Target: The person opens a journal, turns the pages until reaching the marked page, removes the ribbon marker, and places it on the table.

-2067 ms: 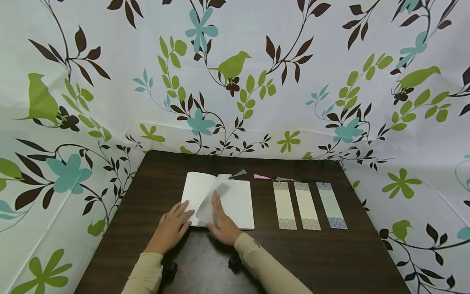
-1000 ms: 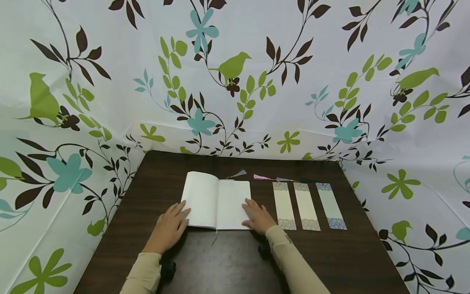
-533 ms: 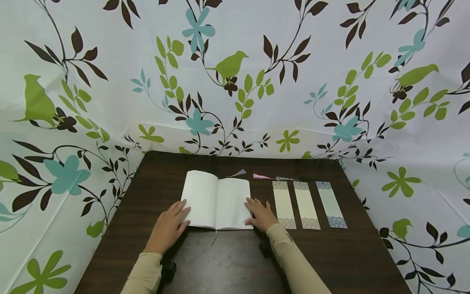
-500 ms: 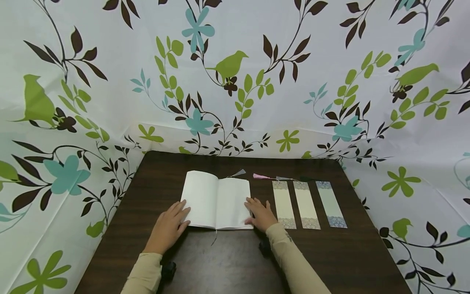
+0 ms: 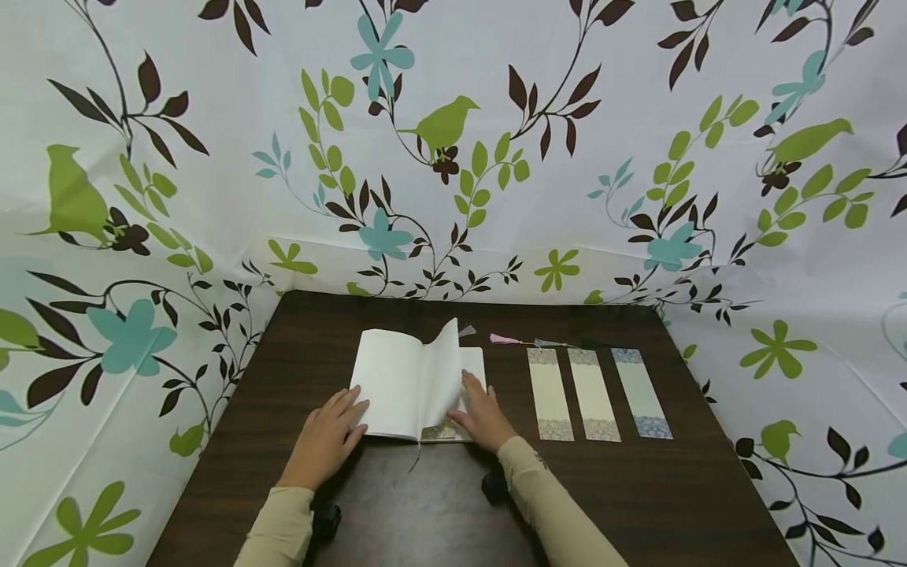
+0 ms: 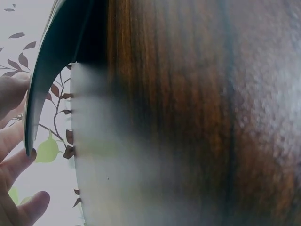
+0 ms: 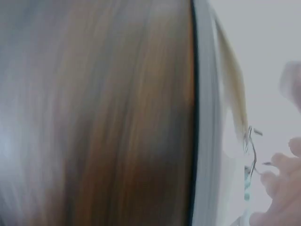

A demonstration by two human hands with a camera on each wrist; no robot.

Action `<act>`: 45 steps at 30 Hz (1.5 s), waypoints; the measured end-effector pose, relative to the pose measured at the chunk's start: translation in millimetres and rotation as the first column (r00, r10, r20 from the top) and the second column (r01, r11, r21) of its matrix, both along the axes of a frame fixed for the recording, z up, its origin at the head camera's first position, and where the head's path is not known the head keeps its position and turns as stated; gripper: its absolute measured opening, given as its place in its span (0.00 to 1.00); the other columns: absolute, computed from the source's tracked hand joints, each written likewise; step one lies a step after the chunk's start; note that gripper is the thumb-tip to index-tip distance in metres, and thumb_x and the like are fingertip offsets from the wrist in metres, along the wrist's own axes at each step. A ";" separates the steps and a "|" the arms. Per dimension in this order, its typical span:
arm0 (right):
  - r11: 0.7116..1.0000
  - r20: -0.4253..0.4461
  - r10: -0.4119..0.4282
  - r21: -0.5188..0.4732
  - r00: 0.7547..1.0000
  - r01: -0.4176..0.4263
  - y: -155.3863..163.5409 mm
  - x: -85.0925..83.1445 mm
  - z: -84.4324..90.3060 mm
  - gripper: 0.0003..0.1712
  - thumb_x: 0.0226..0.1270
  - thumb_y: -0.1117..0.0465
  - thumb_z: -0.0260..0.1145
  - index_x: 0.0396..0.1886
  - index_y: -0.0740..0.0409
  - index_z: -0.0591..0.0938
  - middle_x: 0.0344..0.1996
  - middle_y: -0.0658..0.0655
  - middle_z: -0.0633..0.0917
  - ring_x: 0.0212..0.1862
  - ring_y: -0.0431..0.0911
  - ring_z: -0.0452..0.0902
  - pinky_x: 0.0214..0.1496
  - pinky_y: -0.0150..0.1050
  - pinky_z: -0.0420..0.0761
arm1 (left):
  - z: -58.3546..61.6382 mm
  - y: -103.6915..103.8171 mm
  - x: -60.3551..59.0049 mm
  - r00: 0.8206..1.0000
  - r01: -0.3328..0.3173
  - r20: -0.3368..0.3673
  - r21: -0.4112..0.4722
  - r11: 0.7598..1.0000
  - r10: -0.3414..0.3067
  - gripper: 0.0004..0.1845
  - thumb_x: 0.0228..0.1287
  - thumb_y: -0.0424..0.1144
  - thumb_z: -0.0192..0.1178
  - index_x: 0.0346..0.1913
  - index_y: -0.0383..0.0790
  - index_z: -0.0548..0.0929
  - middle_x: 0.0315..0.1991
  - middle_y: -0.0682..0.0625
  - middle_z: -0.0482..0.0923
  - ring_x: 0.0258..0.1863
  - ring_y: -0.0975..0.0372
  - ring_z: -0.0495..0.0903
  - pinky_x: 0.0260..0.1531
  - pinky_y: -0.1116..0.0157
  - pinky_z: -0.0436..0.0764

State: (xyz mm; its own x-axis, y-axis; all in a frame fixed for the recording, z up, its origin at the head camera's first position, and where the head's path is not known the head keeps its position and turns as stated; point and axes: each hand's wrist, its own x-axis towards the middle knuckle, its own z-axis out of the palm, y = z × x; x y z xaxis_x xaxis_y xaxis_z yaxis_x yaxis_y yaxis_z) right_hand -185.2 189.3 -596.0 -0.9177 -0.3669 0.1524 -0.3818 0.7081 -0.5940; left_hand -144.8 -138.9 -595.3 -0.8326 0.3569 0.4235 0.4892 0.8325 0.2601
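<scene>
**Notebook lying open, one page lifted by the right hand**

The notebook point(image 5: 407, 386) lies open near the middle of the dark wood tabletop point(image 5: 638, 504), toward the person's side, its blank white pages facing up. The left hand point(image 5: 327, 439) rests flat on the lower left corner of the left-hand page, fingers point(image 5: 352, 409) straight and spread a little, gripping nothing. From the left wrist view the same fingers show at the notebook's dark cover edge point(image 6: 42, 89), relaxed against it.

The right hand point(image 5: 483, 416) is at the right-hand side of the notebook, its fingers under a single page point(image 5: 445, 374) that stands up from the spine and curls toward the left. Whether the thumb pinches that page I cannot tell; the fingers look mostly straight against the paper. Under the raised page, at the bottom edge, a patterned strip point(image 5: 439, 431) shows against the white. The right wrist view is blurred and gives only the notebook's edge and some fingertips.

Just right of the notebook three long bookmarks point(image 5: 590, 394) lie side by side, parallel and slightly apart, each with a patterned band at top and bottom. Beyond their upper ends lie tassels, one of them pink point(image 5: 505, 339). A thin ribbon point(image 5: 414, 458) hangs from the notebook's spine onto the tabletop. A cloth printed with birds and leaves point(image 5: 453, 134) hangs behind and beside the table.
</scene>
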 end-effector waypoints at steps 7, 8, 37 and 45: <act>0.981 0.151 0.174 -0.113 0.973 -0.158 -27.4 12.6 15.6 0.40 0.80 0.49 0.57 0.81 0.58 0.55 0.78 0.64 0.62 0.77 0.63 0.56 0.76 0.61 0.52 | 1.8 0.4 -0.4 1.000 -0.008 0.018 -0.007 1.000 0.008 0.24 0.64 0.41 0.71 0.62 0.39 0.83 0.69 0.41 0.73 0.67 0.46 0.72 0.53 0.37 0.75; 0.979 0.139 0.194 -0.093 0.971 -0.182 -31.3 13.1 15.8 0.40 0.80 0.49 0.58 0.82 0.57 0.55 0.78 0.63 0.61 0.77 0.61 0.56 0.77 0.60 0.51 | 2.1 0.6 -0.4 1.000 -0.007 0.020 -0.005 1.000 0.008 0.23 0.65 0.41 0.71 0.62 0.40 0.83 0.70 0.41 0.73 0.67 0.46 0.71 0.53 0.37 0.75; 0.877 -0.108 0.175 0.470 0.979 -0.105 -44.6 7.6 3.8 0.27 0.77 0.57 0.61 0.73 0.52 0.73 0.75 0.59 0.68 0.75 0.55 0.63 0.69 0.65 0.66 | 4.9 4.0 1.9 0.999 -0.013 0.050 0.020 1.000 0.012 0.23 0.66 0.42 0.70 0.62 0.44 0.83 0.71 0.41 0.71 0.67 0.44 0.70 0.52 0.35 0.73; 0.848 -0.131 0.096 0.529 0.987 -0.012 -15.8 5.0 -1.0 0.28 0.74 0.53 0.65 0.71 0.51 0.75 0.73 0.59 0.71 0.74 0.56 0.65 0.67 0.67 0.67 | 3.3 4.2 1.0 0.997 -0.011 0.074 0.026 1.000 0.009 0.23 0.66 0.42 0.70 0.63 0.44 0.82 0.72 0.41 0.70 0.68 0.43 0.69 0.54 0.35 0.73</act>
